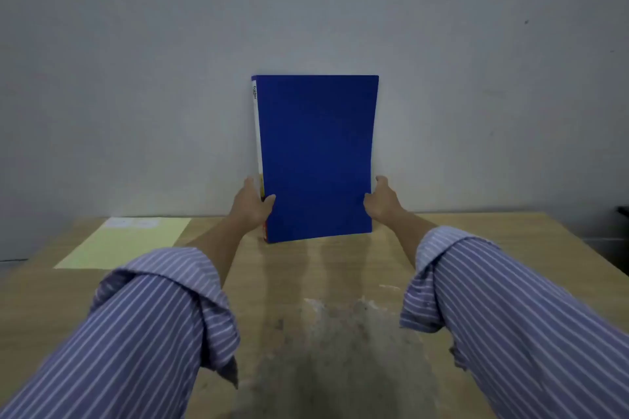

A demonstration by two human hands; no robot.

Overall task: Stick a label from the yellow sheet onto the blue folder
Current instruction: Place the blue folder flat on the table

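Note:
A blue folder (316, 153) stands upright at the far side of the wooden table, its top leaning toward the wall and its white spine facing left. My left hand (250, 202) grips its lower left edge by the spine, thumb on the front cover. On the lower right edge my right hand (379, 202) holds it the same way. The yellow sheet (129, 245) lies flat on the table at the far left, with pale labels near its far end.
The wooden table (340, 269) has a rough, worn grey patch (340, 350) near the front middle. A plain grey wall (306, 10) rises right behind the table. A dark object (623, 238) sits past the table's right edge.

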